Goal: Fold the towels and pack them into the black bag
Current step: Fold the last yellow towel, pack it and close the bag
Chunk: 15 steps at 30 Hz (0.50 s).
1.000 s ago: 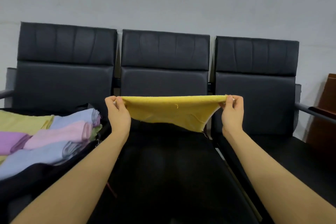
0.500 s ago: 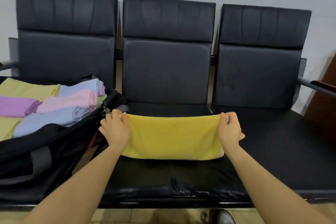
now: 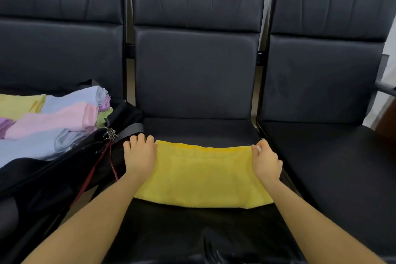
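Hands grip the yellow towel [image 3: 201, 174] lying between them: left hand [image 3: 140, 155] and right hand [image 3: 266, 162] pinch its far corners; black bag [image 3: 53, 178] sits left of the left hand

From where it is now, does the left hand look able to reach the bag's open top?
Probably yes: the left hand grips the yellow towel right beside the black bag, nothing between them.

there is only one view, from a camera on the person's head. it looks forward and down, close over the middle seat [image 3: 199, 130] of a row of black chairs. both forearms enter from the bottom edge. the chair backs fill the top, and an open black bag [image 3: 64, 169] is at the left edge.
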### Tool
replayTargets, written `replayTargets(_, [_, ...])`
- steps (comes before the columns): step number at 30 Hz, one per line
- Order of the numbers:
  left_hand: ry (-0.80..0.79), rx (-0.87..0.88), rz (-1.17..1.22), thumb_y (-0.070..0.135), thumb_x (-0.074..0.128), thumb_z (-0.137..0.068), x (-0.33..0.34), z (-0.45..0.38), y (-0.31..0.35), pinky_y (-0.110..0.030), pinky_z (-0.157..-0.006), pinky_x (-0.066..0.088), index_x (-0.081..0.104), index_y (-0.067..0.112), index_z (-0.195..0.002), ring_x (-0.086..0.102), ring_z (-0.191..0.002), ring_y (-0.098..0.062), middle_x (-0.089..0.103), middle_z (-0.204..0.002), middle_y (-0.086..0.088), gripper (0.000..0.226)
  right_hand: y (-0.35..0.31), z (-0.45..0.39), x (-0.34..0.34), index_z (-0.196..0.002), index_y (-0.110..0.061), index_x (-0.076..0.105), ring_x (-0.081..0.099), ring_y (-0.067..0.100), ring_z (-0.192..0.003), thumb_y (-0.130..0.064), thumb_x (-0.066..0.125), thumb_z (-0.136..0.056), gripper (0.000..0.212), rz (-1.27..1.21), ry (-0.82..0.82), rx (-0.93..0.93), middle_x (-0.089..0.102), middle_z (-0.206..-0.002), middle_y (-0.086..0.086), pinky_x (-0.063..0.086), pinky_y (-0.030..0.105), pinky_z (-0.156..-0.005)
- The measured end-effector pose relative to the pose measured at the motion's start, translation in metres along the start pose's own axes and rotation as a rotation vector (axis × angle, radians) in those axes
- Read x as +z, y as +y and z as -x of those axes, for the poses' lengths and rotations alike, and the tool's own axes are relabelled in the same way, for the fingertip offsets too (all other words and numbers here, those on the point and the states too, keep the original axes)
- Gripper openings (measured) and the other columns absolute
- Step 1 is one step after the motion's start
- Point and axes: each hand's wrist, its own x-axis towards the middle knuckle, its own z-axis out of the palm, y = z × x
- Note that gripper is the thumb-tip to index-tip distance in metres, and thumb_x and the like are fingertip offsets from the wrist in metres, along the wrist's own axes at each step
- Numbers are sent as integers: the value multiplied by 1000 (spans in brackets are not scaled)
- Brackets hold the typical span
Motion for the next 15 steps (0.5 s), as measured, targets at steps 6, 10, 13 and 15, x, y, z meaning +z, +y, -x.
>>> replayTargets(6, [138, 7, -23, 16, 69, -86, 7, -26, -5, -45, -65, 43, 58, 4, -82, 55, -71, -36, 55, -75, -15, 17, -2, -12, 10, -88, -15, 44, 54, 26, -69, -24, 38, -103, 18, -80, 239, 8, 57, -74, 5, 21, 31, -74])
replayTargets(10, [26, 3, -11, 17, 79, -75, 11, -40, 5, -45, -65, 46, 60, 2, -87, 57, -74, -37, 59, -80, -17, 27, -3, -23, 16, -94, -15, 49, 57, 24, -77, -25, 40, -102, 16, -16, 176, 18, 57, -81, 1, 31, 38, -88])
replayTargets(13, [-58, 65, 30, 23, 80, -73, 14, -33, 18, -47, -77, 47, 62, 4, -107, 59, -98, -40, 61, -112, -21, 43, -1, -19, 22, -123, -15, 53, 51, 25, -116, -30, 48, -99, 28, 138, 76, -84, 57, -121, 3, 29, 41, -99])
replayTargets(15, [-137, 167, 91, 31, 69, -84, 11, -16, 32, -48, -93, 41, 57, 11, -124, 49, -122, -38, 49, -138, -16, 47, -2, -9, 28, -134, -15, 51, 40, 29, -132, -28, 54, -96, 39, 233, 46, -287, 47, -142, 6, 27, 43, -107])
